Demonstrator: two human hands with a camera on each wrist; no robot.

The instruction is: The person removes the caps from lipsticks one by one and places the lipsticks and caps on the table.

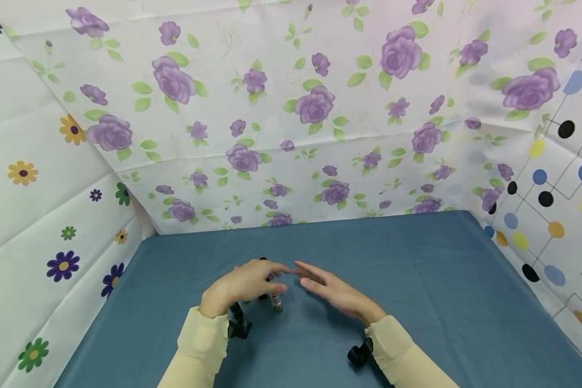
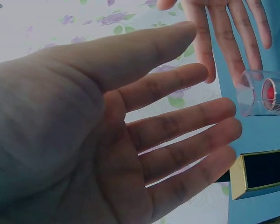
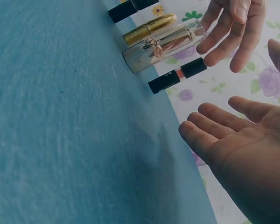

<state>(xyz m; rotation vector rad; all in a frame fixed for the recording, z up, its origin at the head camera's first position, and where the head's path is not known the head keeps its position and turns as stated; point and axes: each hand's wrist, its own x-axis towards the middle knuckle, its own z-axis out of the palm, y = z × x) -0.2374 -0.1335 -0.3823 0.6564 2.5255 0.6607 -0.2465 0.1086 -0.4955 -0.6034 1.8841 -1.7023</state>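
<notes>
Both hands hover over the blue table with fingers extended and nothing in them. My left hand (image 1: 247, 281) is above a small group of cosmetics and hides most of it in the head view. My right hand (image 1: 337, 293) is held to its right, fingertips toward the left hand, apart from the items. Upright in the right wrist view stand a clear container (image 3: 165, 44), a gold tube (image 3: 149, 29), a black lipstick-like tube with a coral band (image 3: 165, 82) and another black tube (image 3: 123, 10). A black, gold-edged item (image 2: 266, 170) shows in the left wrist view.
A blue cloth (image 1: 417, 280) covers the table. Behind it hangs a white sheet with purple roses (image 1: 315, 105); patterned sheets with daisies (image 1: 63, 265) and coloured dots (image 1: 545, 199) flank it. Black wrist cameras (image 1: 360, 353) hang below both sleeves.
</notes>
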